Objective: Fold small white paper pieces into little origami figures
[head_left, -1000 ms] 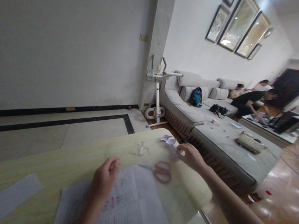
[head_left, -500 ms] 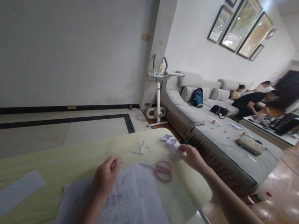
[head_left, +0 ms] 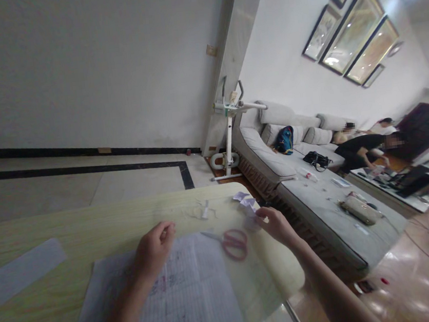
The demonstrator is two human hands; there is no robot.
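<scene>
My left hand [head_left: 157, 246] is over the upper edge of a written sheet of paper [head_left: 190, 288], its fingers curled together with nothing visible in them. At the table's far right corner, my right hand [head_left: 276, 224] has its thumb and fingers pinched at the lowest of several small folded pale purple paper pieces [head_left: 248, 203]. Between the hands lie scissors [head_left: 235, 244] with pink handles, blades pointing left and touching the sheet's top area. Thin white paper scraps [head_left: 205, 211] are scattered beyond the scissors.
A white paper strip [head_left: 26, 273] lies on the left of the yellowish table [head_left: 101, 225]. Right of the table is a grey sofa [head_left: 321, 211] with bags on it. A white exercise machine [head_left: 228, 139] stands by the wall. Several people are farther back.
The view has shifted slightly, so things appear a little displaced. Both hands keep nearly the same pose and place over the table; nothing was visibly picked up or let go.
</scene>
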